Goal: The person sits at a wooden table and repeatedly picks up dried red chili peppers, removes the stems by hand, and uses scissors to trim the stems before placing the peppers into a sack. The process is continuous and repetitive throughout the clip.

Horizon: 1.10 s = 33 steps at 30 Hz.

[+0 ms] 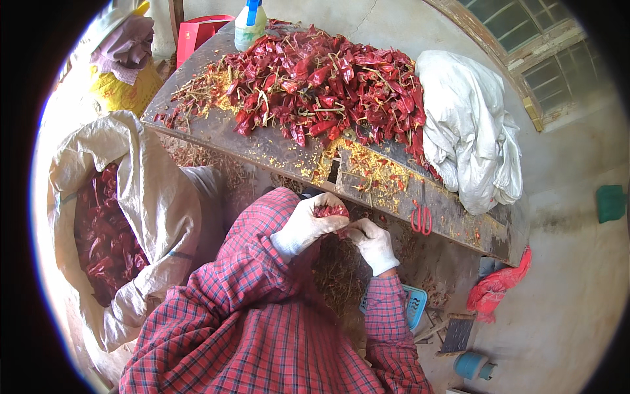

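My left hand (311,222), in a white work glove, is closed around dried red chili peppers (330,212) just off the front edge of the table. Close beside it, my right hand (372,245), gloved too, pinches at the lower end of the same peppers; its fingertips are partly hidden. A large heap of dried red chilies (325,83) with pale stems covers the back of the table (211,140). Yellow seeds (374,170) and pepper scraps lie scattered in front of it. Red-handled scissors (421,220) stick out over the table edge to the right.
At the left stands an open white woven sack (162,212) holding chilies (110,236). A bundled white sack (467,128) lies on the table's right end; a spray bottle (249,29) stands at the back. Below right are a blue basket (416,303) and a red cloth (497,290).
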Available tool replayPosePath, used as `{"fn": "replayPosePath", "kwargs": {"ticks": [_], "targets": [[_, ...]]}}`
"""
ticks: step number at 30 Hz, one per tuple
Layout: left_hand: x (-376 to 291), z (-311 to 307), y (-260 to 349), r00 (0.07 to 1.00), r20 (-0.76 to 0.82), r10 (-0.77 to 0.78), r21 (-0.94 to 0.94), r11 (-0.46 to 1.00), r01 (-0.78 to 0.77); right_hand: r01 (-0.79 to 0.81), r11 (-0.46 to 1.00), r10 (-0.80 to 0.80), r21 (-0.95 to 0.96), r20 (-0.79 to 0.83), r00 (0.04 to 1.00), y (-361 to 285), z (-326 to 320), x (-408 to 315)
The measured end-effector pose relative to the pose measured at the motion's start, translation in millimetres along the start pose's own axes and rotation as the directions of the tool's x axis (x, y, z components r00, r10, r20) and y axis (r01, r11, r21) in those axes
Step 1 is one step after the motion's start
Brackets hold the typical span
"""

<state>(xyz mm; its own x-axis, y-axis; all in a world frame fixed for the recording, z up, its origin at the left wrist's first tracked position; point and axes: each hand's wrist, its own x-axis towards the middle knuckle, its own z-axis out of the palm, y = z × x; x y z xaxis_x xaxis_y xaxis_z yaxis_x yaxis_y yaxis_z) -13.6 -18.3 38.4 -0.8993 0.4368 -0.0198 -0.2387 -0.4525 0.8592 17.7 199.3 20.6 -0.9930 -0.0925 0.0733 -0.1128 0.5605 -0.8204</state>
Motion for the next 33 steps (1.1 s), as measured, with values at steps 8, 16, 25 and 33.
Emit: {"fn": "replayPosePath", "kwargs": {"ticks": [8,16,25,33], "targets": [[5,-2,-3,0.994,0.019,-0.112,-0.327,0.938,0.112,-0.114,0.925,-0.049,-0.364,-0.410,0.911,46,0,140],[9,-9,6,0.993,0.058,-0.106,-0.438,0.891,0.121,-0.411,0.758,0.115,-0.507,-0.516,0.849,98,19,245],[16,-11,2,0.997,0.064,-0.049,-0.513,0.855,0.075,-0.109,0.885,-0.169,-0.452,-0.531,0.830,89,4,195],[23,7,5,0.914,-0.157,0.374,0.622,0.756,-0.203,0.331,0.433,-0.516,-0.839,0.071,0.854,-34,-30,91]]}}
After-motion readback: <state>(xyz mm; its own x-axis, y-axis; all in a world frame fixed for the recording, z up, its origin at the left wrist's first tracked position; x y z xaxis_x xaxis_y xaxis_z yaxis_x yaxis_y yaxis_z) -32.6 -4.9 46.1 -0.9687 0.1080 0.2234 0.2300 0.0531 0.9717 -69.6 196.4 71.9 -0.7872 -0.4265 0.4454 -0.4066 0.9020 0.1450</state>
